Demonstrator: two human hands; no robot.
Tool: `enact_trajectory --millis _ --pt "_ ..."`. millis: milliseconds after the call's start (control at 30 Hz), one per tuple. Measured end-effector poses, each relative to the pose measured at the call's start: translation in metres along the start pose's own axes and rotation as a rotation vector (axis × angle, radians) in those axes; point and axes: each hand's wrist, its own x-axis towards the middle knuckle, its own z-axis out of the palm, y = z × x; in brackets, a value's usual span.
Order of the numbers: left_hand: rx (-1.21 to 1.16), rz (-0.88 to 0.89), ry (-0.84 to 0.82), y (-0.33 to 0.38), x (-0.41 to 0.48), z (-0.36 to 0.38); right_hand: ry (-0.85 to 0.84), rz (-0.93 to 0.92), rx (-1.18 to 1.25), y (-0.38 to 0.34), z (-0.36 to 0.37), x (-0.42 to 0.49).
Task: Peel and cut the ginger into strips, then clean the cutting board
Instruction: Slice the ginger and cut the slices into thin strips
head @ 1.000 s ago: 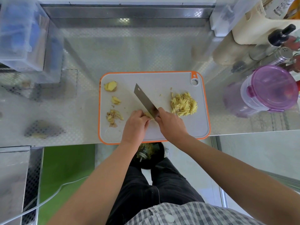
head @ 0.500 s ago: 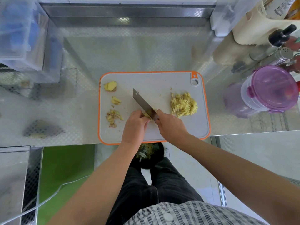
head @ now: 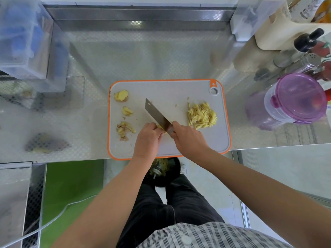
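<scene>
The pale yellow ginger piece (head: 161, 127) lay front-centre on the cutting board (head: 170, 90). Your left hand (head: 147, 138) pinned it with curled fingers; your right hand (head: 188, 138) gripped the cleaver (head: 157, 114). Cut strips (head: 201, 116) lay heaped to the right, peelings (head: 124, 128) to the left. Bare board lay behind the blade; its front reached the worktop (head: 143, 59) edge.

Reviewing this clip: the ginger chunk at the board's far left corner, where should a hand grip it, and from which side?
Probably pinch the ginger chunk across its narrower span, coming from above with the left hand. It lies flat and alone by the cutting board edge, with bare board all round it, well apart from the cleaver.
</scene>
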Motion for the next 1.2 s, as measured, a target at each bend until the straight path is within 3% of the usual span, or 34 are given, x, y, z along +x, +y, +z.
enact_trajectory --millis 300,533,767,1100,1200 --pt "-0.017 -0.007 0.003 0.001 0.0 -0.001 0.03 0.029 -0.056 -0.006 0.019 0.005" --pt "-0.012 -0.023 -0.005 0.002 0.002 -0.001 0.088 0.032 0.09 0.005 0.01 0.001" --pt "0.002 -0.024 0.002 0.0 0.003 0.001 0.001 -0.009 -0.001 0.001 0.004 -0.008" --pt "0.017 -0.002 0.03 -0.003 0.002 0.004 0.039 0.01 -0.056 -0.005 0.026 0.004" --pt "-0.033 -0.071 0.093 0.001 0.002 0.002 0.036 0.006 -0.065 -0.003 0.027 0.004"
